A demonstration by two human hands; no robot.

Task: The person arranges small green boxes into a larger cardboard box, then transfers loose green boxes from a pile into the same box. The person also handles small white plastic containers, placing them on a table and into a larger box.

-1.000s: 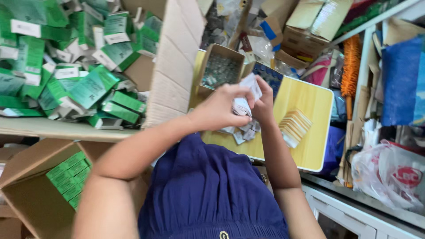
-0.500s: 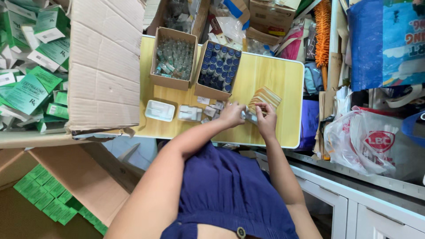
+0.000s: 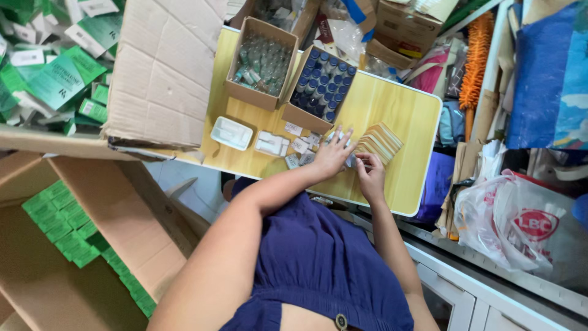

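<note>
My left hand lies on the yellow folding table with its fingers spread, next to several small white packets. My right hand is right beside it, fingers curled and pinching a small grey vial between the two hands. A fanned stack of tan cards lies just beyond my right hand. Behind them stand an open cardboard box of dark blue-capped vials and another of clear glass vials.
Two white plastic trays lie on the table's left part. A big cardboard flap and heaps of green cartons fill the left. A carton with green boxes sits below. Plastic bags and an orange duster crowd the right.
A second ago both hands were raised holding white slips. They have come down to the table by the tan cards, and the view has swung to show the whole table.
</note>
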